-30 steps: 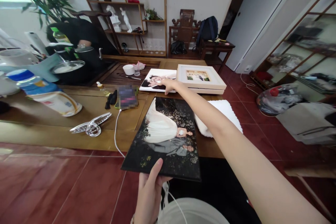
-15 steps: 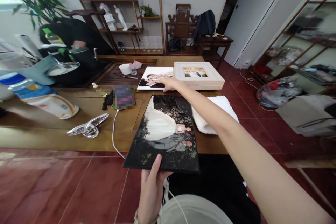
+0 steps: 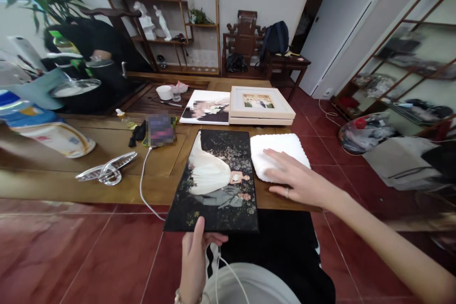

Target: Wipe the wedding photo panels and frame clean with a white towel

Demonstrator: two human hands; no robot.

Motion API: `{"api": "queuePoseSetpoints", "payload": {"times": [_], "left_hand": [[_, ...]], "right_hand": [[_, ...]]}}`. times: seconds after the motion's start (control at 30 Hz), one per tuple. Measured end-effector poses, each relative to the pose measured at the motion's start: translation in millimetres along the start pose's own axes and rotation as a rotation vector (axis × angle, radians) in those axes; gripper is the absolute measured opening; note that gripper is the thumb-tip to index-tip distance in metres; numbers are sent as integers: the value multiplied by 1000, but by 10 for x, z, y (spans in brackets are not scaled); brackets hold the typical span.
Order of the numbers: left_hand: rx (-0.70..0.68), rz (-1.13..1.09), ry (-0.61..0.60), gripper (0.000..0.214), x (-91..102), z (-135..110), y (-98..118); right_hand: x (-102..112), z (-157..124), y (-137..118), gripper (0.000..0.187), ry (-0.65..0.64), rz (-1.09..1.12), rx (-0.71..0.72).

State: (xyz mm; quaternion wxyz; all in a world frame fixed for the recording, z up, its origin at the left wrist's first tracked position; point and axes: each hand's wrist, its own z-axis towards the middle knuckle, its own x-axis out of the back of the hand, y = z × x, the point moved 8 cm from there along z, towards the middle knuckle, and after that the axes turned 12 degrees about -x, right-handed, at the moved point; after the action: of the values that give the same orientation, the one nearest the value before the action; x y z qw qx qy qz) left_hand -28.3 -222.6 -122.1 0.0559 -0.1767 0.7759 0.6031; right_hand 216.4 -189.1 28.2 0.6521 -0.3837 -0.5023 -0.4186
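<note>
My left hand [image 3: 195,256] grips the near edge of a dark photo panel [image 3: 217,180] showing a couple in wedding clothes; the panel rests on the low wooden table [image 3: 107,171] and overhangs its front edge. My right hand [image 3: 297,181] lies open with fingers spread flat on a white folded cloth [image 3: 278,154] to the right of the panel. Further back lie a light photo print [image 3: 208,107] and a cream framed picture [image 3: 261,104], side by side.
On the table's left are a silver clip-shaped object [image 3: 105,171], a phone [image 3: 160,129] with a white cable [image 3: 142,185], and a lying blue-and-white bottle [image 3: 46,130]. A small bowl [image 3: 164,91] sits at the back. Shelves, a carved chair and a backpack [image 3: 276,38] stand against the far wall.
My right hand has drawn back from the light print at the rear and come down flat on the white cloth. My left hand keeps hold of the dark panel.
</note>
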Motion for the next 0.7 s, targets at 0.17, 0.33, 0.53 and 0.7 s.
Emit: {"api": "queuePoseSetpoints", "payload": {"times": [0.17,0.33,0.53,0.7], "left_hand": [[64,88,-287,59,-391,-92,-31],[110,267,-738,43,-687,-411,159],[-301,382,-573,31,-388,-105,899],[-613,714,-232,46,-105,304,1046]], "right_hand": [[-311,-1,25,19,132,-210,-168],[-360,60,292,40,197,-257,-297],[-21,-328,573,25,409,-145,-447],[70,-690,517,19,544,-61,-460]]}}
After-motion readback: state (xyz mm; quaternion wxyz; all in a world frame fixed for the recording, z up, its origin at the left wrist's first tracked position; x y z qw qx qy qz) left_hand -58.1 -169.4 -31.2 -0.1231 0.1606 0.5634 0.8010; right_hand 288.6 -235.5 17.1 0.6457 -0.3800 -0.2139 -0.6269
